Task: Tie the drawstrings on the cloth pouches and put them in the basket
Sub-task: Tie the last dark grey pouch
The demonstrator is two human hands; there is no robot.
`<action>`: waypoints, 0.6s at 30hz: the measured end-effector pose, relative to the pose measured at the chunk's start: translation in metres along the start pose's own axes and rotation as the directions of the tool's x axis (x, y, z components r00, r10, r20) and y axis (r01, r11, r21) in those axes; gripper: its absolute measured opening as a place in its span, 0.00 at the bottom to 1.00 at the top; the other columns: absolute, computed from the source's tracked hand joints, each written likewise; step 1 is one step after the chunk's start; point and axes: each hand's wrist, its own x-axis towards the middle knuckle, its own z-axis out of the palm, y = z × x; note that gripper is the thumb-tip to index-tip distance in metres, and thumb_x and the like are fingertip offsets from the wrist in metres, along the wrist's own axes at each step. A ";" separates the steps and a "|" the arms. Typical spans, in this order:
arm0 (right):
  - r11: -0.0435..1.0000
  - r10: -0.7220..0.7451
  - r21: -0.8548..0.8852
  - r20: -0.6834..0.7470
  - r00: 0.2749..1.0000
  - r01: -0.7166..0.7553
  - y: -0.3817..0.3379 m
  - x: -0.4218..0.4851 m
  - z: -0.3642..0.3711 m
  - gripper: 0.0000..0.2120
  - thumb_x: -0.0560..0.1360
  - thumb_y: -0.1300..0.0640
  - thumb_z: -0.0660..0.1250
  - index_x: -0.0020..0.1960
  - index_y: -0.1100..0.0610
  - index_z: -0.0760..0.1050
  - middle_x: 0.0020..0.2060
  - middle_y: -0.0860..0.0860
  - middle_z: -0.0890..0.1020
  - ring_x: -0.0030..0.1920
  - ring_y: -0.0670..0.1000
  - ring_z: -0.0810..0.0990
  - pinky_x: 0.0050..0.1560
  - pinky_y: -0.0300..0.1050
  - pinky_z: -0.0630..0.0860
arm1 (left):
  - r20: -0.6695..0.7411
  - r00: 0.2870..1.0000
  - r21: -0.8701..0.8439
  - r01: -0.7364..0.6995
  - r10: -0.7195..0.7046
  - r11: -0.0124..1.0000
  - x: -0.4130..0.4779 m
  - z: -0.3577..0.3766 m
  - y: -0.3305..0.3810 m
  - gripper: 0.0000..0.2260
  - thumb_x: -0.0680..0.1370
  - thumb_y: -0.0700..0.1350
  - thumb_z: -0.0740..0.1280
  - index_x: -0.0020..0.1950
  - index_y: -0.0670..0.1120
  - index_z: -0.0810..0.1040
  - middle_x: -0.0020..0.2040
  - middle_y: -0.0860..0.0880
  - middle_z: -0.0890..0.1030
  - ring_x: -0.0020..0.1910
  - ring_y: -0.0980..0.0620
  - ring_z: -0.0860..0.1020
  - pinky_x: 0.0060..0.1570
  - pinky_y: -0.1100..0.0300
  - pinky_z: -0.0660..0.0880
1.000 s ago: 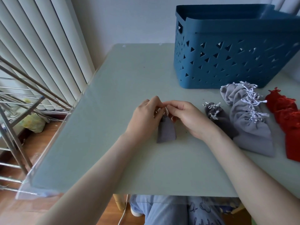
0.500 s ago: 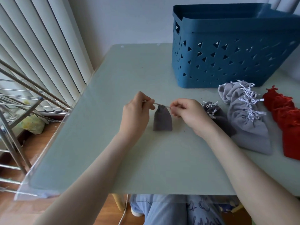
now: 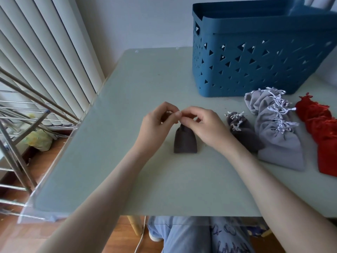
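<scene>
Left hand (image 3: 156, 124), right hand (image 3: 205, 126) pinch white drawstring (image 3: 179, 113) over our small dark grey cloth pouch (image 3: 185, 142), frame centre; blue plastic basket (image 3: 255, 70) upper right

- Small cloth pouch (image 3: 185, 141): plain charcoal grey, with no pattern. Its thin drawstring (image 3: 170, 112) looked whitish and was mostly hidden.
- Tall plastic basket (image 3: 255, 70): deep blue, its walls pierced with scattered small triangles.
- Flat table top (image 3: 145, 79): pale grey-green and plain.
- Stack of small dark pouches (image 3: 243, 132): charcoal grey with white cords.
- Pile of larger light pouches (image 3: 279, 145): pale lilac-grey with white cords.
- Row of red cloth pouches (image 3: 326, 141): solid bright red, including the gathered tops.
- Vertical slatted blinds (image 3: 45, 42): white, striped by grey shadow.
- Metal tube rack (image 3: 18, 110): silver.
- Crumpled bag (image 3: 38, 141): yellow-green.
- Wooden floor (image 3: 45, 161): reddish brown.
- Trousers (image 3: 191, 234): light blue with dark outline drawings.
</scene>
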 end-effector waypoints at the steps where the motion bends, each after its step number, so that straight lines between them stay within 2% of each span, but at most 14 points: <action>1: 1.000 0.004 -0.013 0.024 1.000 -0.004 0.000 0.000 0.001 0.07 0.76 0.57 0.67 0.42 0.46 0.79 0.34 0.38 0.81 0.35 0.36 0.74 0.41 0.33 0.69 | 0.016 1.000 -0.054 0.006 -0.005 0.999 0.000 0.000 0.001 0.07 0.78 0.40 0.66 0.41 0.49 0.76 0.35 0.56 0.79 0.39 0.54 0.77 0.45 0.57 0.74; 4: 1.000 0.014 0.000 0.026 1.000 -0.014 0.001 -0.001 0.002 0.05 0.75 0.56 0.68 0.41 0.49 0.80 0.31 0.40 0.80 0.31 0.38 0.71 0.35 0.30 0.66 | 0.074 0.994 -0.277 0.092 -0.075 0.956 0.003 -0.002 0.004 0.06 0.78 0.39 0.65 0.41 0.45 0.74 0.34 0.53 0.77 0.35 0.57 0.73 0.39 0.66 0.69; 6: 1.000 0.013 0.019 0.017 1.000 -0.014 0.002 -0.001 0.002 0.04 0.75 0.57 0.68 0.42 0.52 0.80 0.31 0.41 0.79 0.30 0.39 0.71 0.33 0.29 0.65 | 0.127 0.984 -0.412 0.166 -0.124 0.896 0.005 -0.005 0.004 0.03 0.75 0.40 0.65 0.41 0.44 0.74 0.33 0.52 0.77 0.34 0.56 0.71 0.39 0.65 0.68; 8: 0.999 -0.001 0.053 0.000 1.000 0.001 0.004 0.000 0.002 0.03 0.75 0.58 0.68 0.42 0.53 0.80 0.31 0.42 0.79 0.31 0.40 0.71 0.36 0.32 0.67 | 0.148 0.979 -0.471 0.196 -0.142 0.860 0.007 -0.006 0.003 0.01 0.73 0.40 0.64 0.42 0.44 0.74 0.33 0.50 0.78 0.34 0.55 0.71 0.39 0.65 0.69; 10: 0.997 -0.030 0.067 -0.035 0.999 0.032 0.005 0.000 0.002 0.03 0.74 0.59 0.69 0.42 0.53 0.80 0.32 0.42 0.79 0.34 0.41 0.73 0.41 0.38 0.70 | 0.113 0.980 -0.451 0.195 -0.161 0.871 0.007 -0.006 0.001 0.02 0.75 0.37 0.64 0.43 0.43 0.75 0.34 0.50 0.79 0.33 0.55 0.73 0.41 0.64 0.70; 12: 0.997 -0.063 0.043 -0.068 0.996 0.066 0.006 0.001 0.001 0.06 0.74 0.59 0.69 0.40 0.51 0.78 0.31 0.39 0.79 0.35 0.41 0.74 0.43 0.42 0.70 | 0.057 0.981 -0.355 0.194 -0.186 0.914 0.006 -0.003 0.000 0.04 0.78 0.36 0.64 0.44 0.43 0.75 0.35 0.52 0.80 0.34 0.56 0.74 0.41 0.64 0.71; 15: 0.992 -0.091 0.078 -0.082 0.993 0.097 0.006 0.002 0.002 0.11 0.74 0.61 0.70 0.38 0.47 0.77 0.31 0.38 0.79 0.34 0.40 0.73 0.42 0.41 0.70 | 0.027 0.981 -0.218 0.194 -0.193 0.957 0.005 0.001 -0.001 0.04 0.78 0.38 0.65 0.43 0.42 0.76 0.35 0.54 0.80 0.35 0.59 0.76 0.40 0.66 0.72; 18: 0.987 -0.090 0.119 -0.118 0.989 0.104 0.009 0.003 0.005 0.10 0.73 0.63 0.70 0.40 0.49 0.76 0.32 0.42 0.79 0.34 0.41 0.75 0.42 0.40 0.72 | 0.039 0.977 -0.169 0.213 -0.209 0.962 0.004 0.003 -0.001 0.06 0.77 0.43 0.67 0.41 0.45 0.77 0.36 0.52 0.80 0.36 0.57 0.76 0.40 0.65 0.71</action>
